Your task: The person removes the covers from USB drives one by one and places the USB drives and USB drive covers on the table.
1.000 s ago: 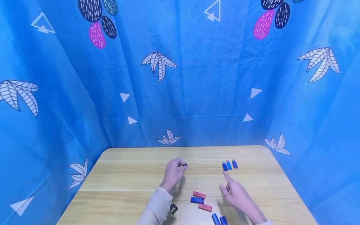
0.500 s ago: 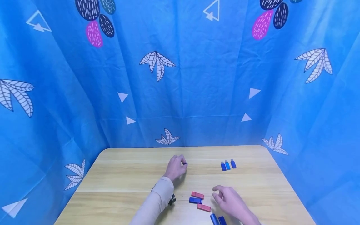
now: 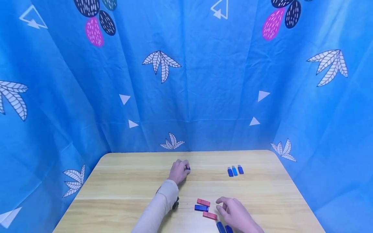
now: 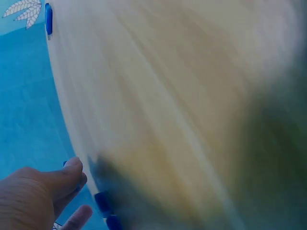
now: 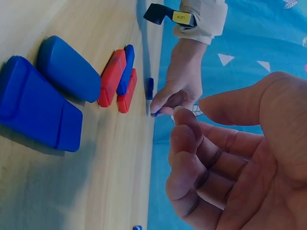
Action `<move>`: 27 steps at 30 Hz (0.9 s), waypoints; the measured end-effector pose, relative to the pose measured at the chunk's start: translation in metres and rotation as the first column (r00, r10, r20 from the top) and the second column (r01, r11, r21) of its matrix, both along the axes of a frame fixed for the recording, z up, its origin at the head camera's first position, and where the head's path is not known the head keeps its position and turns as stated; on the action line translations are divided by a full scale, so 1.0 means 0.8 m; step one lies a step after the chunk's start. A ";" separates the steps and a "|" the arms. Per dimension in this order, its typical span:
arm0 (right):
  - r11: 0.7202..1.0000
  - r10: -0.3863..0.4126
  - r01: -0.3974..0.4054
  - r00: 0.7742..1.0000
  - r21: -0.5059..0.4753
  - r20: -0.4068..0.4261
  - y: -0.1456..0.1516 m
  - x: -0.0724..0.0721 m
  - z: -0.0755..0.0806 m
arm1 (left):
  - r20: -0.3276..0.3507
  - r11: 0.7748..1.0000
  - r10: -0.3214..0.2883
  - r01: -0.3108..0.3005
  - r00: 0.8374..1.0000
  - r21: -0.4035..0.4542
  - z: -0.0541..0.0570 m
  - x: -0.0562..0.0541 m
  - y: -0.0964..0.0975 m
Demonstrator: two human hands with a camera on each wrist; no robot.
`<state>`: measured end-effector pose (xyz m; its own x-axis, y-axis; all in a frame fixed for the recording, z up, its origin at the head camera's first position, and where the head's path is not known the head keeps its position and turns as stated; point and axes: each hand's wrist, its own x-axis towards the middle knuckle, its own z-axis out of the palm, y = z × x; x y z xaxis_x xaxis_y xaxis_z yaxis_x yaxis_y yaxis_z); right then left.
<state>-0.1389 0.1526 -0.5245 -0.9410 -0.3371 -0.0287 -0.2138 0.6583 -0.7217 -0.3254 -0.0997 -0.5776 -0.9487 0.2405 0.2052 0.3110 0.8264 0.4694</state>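
Observation:
My left hand (image 3: 178,171) is over the far middle of the table, pinching a small dark blue USB stick (image 3: 187,168) between thumb and fingers. Most of that stick is hidden by the fingers. My right hand (image 3: 235,213) hovers at the near right with loosely curled fingers and nothing between them, as the right wrist view also shows. Left of it lie two red USB sticks (image 3: 209,215) with a blue one (image 3: 201,208) between them. Closest to the right hand's underside are two larger-looking blue pieces (image 5: 69,69), partly cut off in the head view.
Three blue USB sticks (image 3: 234,171) with metal plugs lie in a row at the far right of the wooden table (image 3: 122,181). A blue patterned curtain (image 3: 215,97) hangs around the table's back and sides. A dark wrist strap (image 5: 182,18) sits at the left sleeve.
My right hand has drawn back from beside the far-right row toward the near red sticks, its pointing finger now curled. The left hand stays at the far middle, still pinching the stick.

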 end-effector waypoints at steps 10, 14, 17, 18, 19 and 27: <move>1.000 0.005 -0.004 1.000 -0.012 0.020 0.002 -0.004 -0.006 | -0.026 0.999 -0.003 0.002 1.000 -0.045 -0.005 -0.008 -0.004; 1.000 -0.002 0.002 1.000 -0.010 0.022 0.003 -0.006 -0.007 | -0.021 0.999 -0.004 0.003 1.000 -0.045 -0.005 -0.011 -0.005; 1.000 -0.005 0.005 1.000 -0.007 0.029 0.004 -0.006 -0.006 | -0.012 0.999 -0.005 0.004 1.000 -0.050 -0.006 -0.011 -0.006; 1.000 -0.005 0.005 0.999 -0.007 0.031 0.004 -0.006 -0.006 | -0.012 0.999 -0.009 0.008 1.000 -0.053 -0.007 -0.011 -0.007; 1.000 -0.005 0.005 0.999 -0.008 0.032 0.004 -0.006 -0.005 | -0.011 0.999 -0.013 0.013 1.000 -0.053 -0.007 -0.010 -0.007; 1.000 0.000 0.000 1.000 -0.012 0.009 0.004 -0.008 -0.005 | 0.010 0.998 -0.030 0.030 1.000 -0.059 -0.009 -0.007 -0.009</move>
<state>-0.1450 0.1557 -0.5284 -0.9407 -0.3375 -0.0331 -0.2072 0.6493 -0.7318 -0.3306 -0.1070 -0.5848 -0.9427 0.2803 0.1811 0.3319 0.8433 0.4227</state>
